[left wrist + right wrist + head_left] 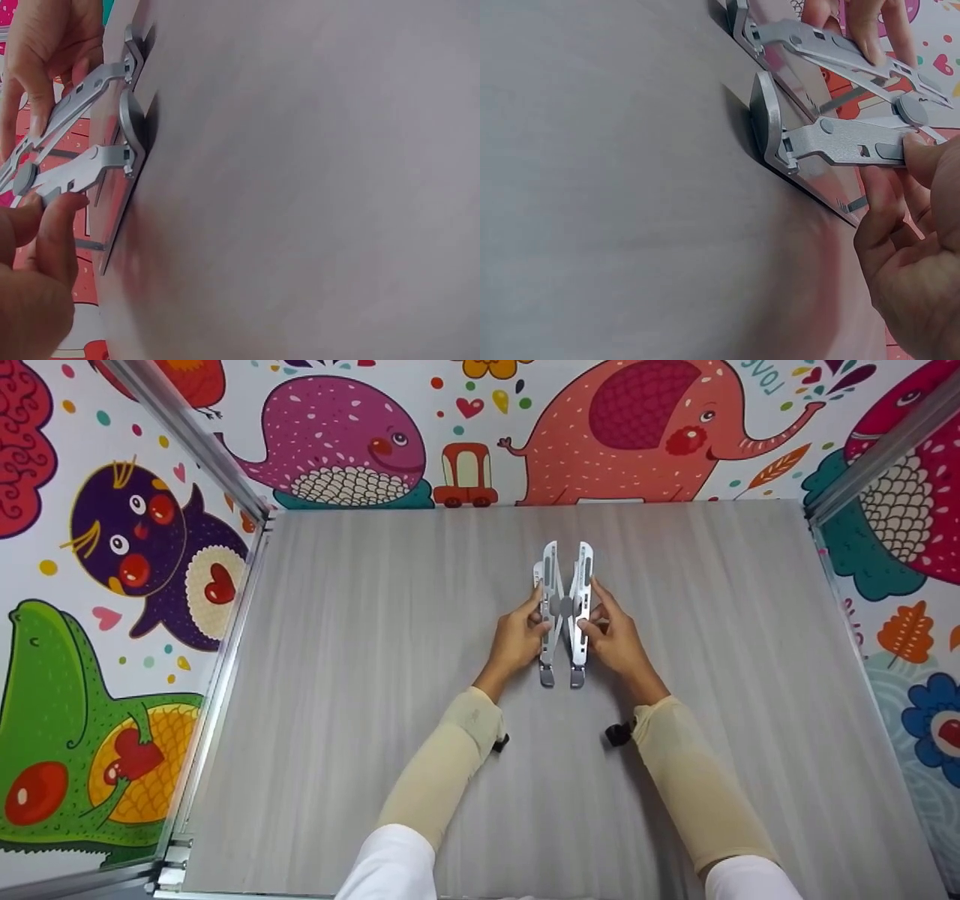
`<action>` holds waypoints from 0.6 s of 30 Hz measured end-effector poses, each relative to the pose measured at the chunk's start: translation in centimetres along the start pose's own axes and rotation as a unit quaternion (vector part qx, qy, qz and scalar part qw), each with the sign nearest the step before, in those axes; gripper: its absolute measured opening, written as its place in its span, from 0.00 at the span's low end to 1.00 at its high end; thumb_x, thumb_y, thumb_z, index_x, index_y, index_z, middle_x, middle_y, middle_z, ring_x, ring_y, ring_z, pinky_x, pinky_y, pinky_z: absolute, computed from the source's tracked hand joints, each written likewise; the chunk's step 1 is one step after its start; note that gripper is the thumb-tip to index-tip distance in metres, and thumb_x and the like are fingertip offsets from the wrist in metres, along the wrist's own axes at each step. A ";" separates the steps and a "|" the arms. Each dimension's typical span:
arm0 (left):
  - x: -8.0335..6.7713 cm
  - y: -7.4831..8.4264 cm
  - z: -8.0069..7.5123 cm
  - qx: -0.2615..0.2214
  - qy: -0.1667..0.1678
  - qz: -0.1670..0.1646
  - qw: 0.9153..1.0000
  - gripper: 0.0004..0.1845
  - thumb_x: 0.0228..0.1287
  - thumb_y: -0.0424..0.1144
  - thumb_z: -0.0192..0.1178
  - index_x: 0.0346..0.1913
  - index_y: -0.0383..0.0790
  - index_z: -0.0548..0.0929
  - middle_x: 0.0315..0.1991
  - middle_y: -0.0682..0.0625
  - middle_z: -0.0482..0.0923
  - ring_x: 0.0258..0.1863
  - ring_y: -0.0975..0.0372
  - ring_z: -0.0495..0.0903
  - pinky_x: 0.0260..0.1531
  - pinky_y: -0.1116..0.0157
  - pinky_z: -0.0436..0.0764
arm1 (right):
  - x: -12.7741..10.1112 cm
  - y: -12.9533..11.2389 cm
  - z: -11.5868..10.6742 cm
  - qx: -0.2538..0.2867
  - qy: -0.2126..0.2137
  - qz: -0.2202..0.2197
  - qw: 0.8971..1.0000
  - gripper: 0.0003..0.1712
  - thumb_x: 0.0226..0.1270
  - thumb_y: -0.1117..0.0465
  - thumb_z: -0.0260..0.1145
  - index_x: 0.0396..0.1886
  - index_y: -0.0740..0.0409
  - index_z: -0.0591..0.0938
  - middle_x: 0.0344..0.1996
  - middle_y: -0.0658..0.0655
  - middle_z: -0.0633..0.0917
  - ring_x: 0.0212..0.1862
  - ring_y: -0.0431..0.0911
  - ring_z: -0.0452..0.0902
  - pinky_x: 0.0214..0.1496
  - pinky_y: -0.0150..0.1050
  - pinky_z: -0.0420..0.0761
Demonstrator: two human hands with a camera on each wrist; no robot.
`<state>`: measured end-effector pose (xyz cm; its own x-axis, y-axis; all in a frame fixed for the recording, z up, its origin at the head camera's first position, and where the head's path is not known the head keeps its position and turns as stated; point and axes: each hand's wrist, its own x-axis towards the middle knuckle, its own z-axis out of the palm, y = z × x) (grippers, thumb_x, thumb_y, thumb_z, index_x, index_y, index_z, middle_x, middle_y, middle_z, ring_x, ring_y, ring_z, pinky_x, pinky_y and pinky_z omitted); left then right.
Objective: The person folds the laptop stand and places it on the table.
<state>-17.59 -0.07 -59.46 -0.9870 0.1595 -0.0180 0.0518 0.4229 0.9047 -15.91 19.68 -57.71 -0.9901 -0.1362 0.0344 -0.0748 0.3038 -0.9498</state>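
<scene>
A silver folding laptop stand (pixel 583 592) stands on the grey wood-grain table, its two long arms joined by a round grey pivot near the middle. My left hand (pixel 517 637) grips the left arm of the stand between thumb and fingers. On the other side, my right hand (pixel 616 636) pinches the right arm, with the thumb on top. The arms sit fairly close together, and the grey hooked ends (pixel 765 112) point toward me. In the left wrist view, thin struts (pixel 90 244) link the raised arms to the base bars lying on the table.
The grey table (pixel 360 697) spreads around the stand. Metal rails (pixel 217 675) edge it, and printed cartoon panels (pixel 480 435) rise at the back and both sides. Black wrist cameras (pixel 619 734) sit at my sleeves.
</scene>
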 end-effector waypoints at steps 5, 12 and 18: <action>0.0 0.0 0.3 0.012 0.004 0.003 1.000 0.39 0.70 0.33 0.64 0.79 0.57 0.62 0.36 0.51 0.79 0.33 0.65 0.76 0.32 0.71 0.76 | 0.2 -0.2 0.7 -0.007 0.001 -0.010 1.000 0.43 0.70 0.74 0.63 0.82 0.53 0.59 0.35 0.62 0.74 0.33 0.64 0.80 0.29 0.35 0.81; 0.2 -0.1 0.7 0.005 0.002 0.007 1.000 0.39 0.69 0.33 0.65 0.79 0.57 0.62 0.37 0.50 0.81 0.28 0.67 0.74 0.29 0.71 0.75 | 0.3 -0.3 1.2 0.005 -0.007 -0.004 1.000 0.44 0.71 0.74 0.62 0.82 0.51 0.58 0.36 0.62 0.73 0.34 0.67 0.80 0.27 0.33 0.79; 0.3 -0.1 1.0 0.008 0.001 0.012 1.000 0.39 0.69 0.34 0.65 0.79 0.57 0.62 0.39 0.49 0.85 0.27 0.68 0.75 0.30 0.72 0.76 | 0.4 -0.2 1.2 0.008 -0.010 0.006 1.000 0.45 0.71 0.74 0.62 0.82 0.49 0.57 0.37 0.62 0.73 0.34 0.62 0.80 0.27 0.33 0.79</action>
<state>-17.69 0.86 -59.95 -0.9858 0.1681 0.0050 0.0783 0.4327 0.8981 -16.18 18.40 -57.87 -0.9883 -0.1519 0.0167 -0.0608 0.2905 -0.9550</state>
